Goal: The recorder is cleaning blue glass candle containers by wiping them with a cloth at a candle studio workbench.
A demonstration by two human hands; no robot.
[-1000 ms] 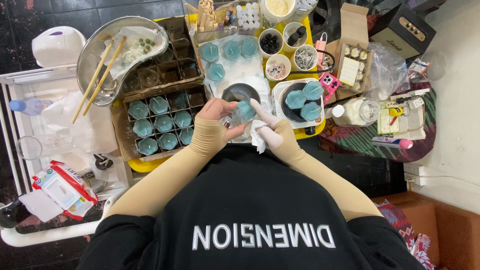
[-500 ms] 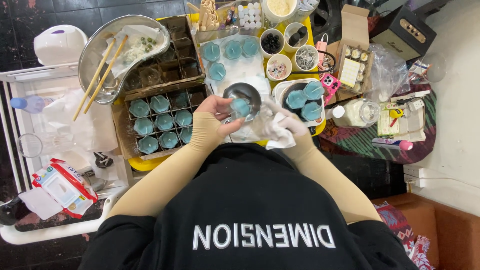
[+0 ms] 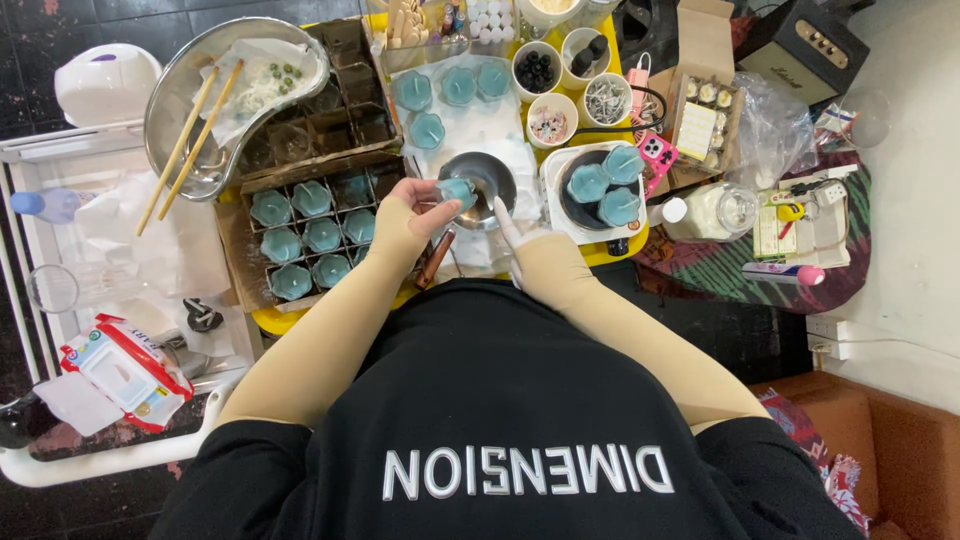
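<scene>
My left hand (image 3: 415, 215) holds a small teal candle in a clear cup (image 3: 458, 190) at the rim of a round metal bowl (image 3: 492, 172). My right hand (image 3: 535, 262), in a beige sleeve, rests just below the bowl near my body. It grips what looks like a white tissue (image 3: 503, 222) that points toward the bowl. A brown stick-like tool (image 3: 436, 260) lies between my hands.
A cardboard divider box (image 3: 232, 232) left of my hand holds several teal candles. A white pan (image 3: 555, 205) with three more sits to the right. Behind are small white bowls (image 3: 552, 122), a metal tray with chopsticks (image 3: 185, 120), and a glass jar (image 3: 725, 210).
My left hand lifted the teal candle cup slightly toward the bowl. My right hand with the tissue drew back from the cup toward my body.
</scene>
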